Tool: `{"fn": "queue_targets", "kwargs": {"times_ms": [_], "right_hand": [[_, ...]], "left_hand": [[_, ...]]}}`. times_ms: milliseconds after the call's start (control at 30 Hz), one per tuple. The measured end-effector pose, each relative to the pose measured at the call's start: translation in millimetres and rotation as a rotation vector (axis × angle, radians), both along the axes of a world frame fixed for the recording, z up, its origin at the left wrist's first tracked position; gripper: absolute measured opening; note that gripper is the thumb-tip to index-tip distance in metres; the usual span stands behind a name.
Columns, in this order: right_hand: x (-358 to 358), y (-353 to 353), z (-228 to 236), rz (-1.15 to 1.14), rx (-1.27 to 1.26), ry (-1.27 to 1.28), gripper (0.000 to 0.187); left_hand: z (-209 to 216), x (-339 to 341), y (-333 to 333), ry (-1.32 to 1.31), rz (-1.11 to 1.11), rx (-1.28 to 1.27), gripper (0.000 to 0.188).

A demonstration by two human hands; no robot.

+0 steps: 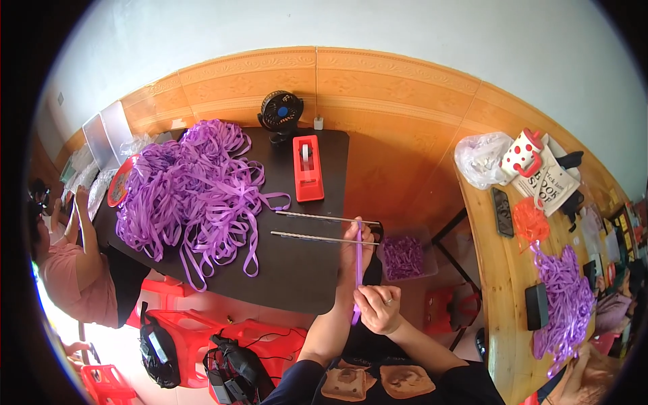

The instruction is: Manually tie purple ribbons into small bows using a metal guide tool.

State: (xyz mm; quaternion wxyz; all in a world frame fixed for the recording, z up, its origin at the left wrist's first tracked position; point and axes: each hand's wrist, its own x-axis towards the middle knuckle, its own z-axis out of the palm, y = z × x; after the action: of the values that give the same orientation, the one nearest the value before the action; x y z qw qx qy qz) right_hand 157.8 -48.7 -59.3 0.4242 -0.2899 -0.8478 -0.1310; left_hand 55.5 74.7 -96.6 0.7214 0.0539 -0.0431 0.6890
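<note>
In the head view, a red tape dispenser is standing on a dark table and serving as the landmark. Nearer the wearer than the dispenser and to its right, a purple ribbon strip is crossing two thin metal rods, which are lying almost parallel. The right hand, wearing a ring, is pinching the strip below the rods, thumb against fingers. The left hand is lying at the rods' right ends, touching the strip; its fingers are partly hidden, so whether it is gripping cannot be told.

Left of the dispenser, a large tangled purple ribbon pile is covering much of the table, with a loose loop reaching toward the dispenser. Behind the dispenser and slightly left, a small black fan is standing. Lower right of the dispenser, a translucent bin is holding purple pieces. Far right of it, a wooden table is bearing another purple ribbon heap.
</note>
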Motion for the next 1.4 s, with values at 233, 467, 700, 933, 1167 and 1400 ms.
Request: {"fn": "queue_targets", "kwargs": {"times_ms": [233,467,700,933,1167,1400], "right_hand": [[-1.9,-2.9,10.2,-0.016,0.042,-0.02,0.03],[-8.4,3.3,36.0,0.031,0.086,-0.03,0.032],[-10.6,35.4,97.4,0.158,-0.105,0.036,0.026],[-11.4,103.7,131.4,0.314,-0.472,0.214,0.015],[-18.7,194.5,106.8,0.422,-1.225,0.512,0.012],[-18.2,237.7,35.4,0.365,-1.708,0.762,0.016]], "left_hand": [[2.6,1.6,-2.8,-0.024,-0.004,-0.027,0.016],[4.4,1.4,-0.9,-0.085,-0.02,0.077,0.017],[-0.9,1.2,-6.8,-0.135,-0.085,0.002,0.028],[-9.0,5.1,-10.6,-0.238,-0.088,-0.093,0.025],[-18.1,9.9,-1.3,-0.071,0.078,-0.204,0.02],[-31.9,9.4,2.2,0.53,0.333,-0.442,0.026]]}}
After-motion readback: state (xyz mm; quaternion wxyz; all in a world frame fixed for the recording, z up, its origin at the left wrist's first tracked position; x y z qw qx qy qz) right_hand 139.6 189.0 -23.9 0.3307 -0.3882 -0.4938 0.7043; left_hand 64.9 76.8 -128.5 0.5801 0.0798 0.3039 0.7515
